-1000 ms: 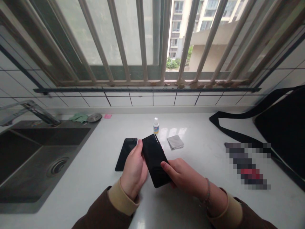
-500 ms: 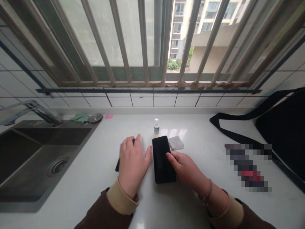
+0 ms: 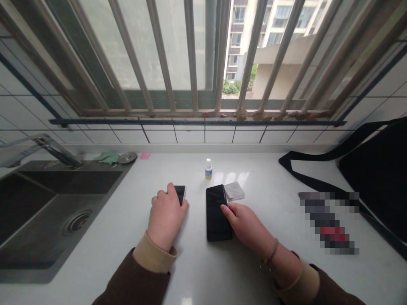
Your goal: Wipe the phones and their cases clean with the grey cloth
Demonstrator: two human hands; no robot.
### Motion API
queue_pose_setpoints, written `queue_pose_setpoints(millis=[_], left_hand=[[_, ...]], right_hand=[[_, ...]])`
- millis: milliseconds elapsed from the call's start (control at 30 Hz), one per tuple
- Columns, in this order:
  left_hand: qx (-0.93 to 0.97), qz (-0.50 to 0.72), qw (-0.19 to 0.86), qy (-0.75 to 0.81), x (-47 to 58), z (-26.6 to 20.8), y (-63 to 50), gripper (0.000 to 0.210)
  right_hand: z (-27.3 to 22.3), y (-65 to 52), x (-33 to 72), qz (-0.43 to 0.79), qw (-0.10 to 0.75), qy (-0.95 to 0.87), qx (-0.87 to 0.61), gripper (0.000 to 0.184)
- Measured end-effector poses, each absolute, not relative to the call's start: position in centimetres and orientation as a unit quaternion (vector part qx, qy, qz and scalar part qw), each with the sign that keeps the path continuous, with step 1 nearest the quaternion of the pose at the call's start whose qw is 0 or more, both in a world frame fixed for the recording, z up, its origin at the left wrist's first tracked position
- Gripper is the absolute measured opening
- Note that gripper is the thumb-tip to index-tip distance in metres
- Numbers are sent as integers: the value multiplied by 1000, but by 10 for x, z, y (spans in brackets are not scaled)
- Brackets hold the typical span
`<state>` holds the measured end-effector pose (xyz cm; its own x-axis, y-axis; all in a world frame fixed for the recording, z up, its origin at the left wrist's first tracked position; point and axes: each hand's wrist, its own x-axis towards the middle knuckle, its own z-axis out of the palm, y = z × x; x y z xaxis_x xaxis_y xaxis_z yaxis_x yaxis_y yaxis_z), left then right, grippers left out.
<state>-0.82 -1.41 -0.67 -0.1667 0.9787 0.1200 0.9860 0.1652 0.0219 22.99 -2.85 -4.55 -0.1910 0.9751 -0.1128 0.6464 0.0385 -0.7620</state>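
Observation:
My right hand point(image 3: 246, 222) holds a large black phone point(image 3: 216, 220) by its right edge, the thumb lying on its dark face. To the left, my left hand point(image 3: 167, 212) is closed over a smaller dark phone point(image 3: 181, 193) with a pale rim. Only the upper right part of that phone shows; my palm and fingers cover the rest. Behind the black phone stands a small white bottle point(image 3: 208, 170) with a coloured label. A folded grey cloth point(image 3: 234, 190) lies just past the phone's upper right corner.
A sink point(image 3: 54, 273) with a faucet point(image 3: 60, 152) is at the left. On its rim lie a green cloth point(image 3: 107, 157) and a round metal strainer lid point(image 3: 127, 158). A pink slip point(image 3: 145, 156) is nearby. A black bag point(image 3: 378, 169) with a strap stands right, near a pixelated item point(image 3: 327, 222).
My left hand has moved slightly left and its spread fingers have closed around the smaller phone, whose upper right part now shows. My right hand keeps the black phone nearly in place.

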Motion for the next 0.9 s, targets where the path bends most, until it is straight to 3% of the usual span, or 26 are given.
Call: queue_pose_setpoints(millis=[100,233,467,900], left_hand=[[-648,-68,16,-759,-6,-5,-14,47],[-653,-129,-13,-746,-5,-7,-13,49],[-655,-242,-70,-713,-2,-10,-11,54],[-727,-358,-149,-566,20,-7,-26,33]], right_hand=[[-47,-31,229,370,242,-664,-603,29],[-45,-36,227,356,249,-658,-615,55],[-39,-39,226,304,211,-693,-619,54],[-42,-39,229,270,206,-708,-619,51]])
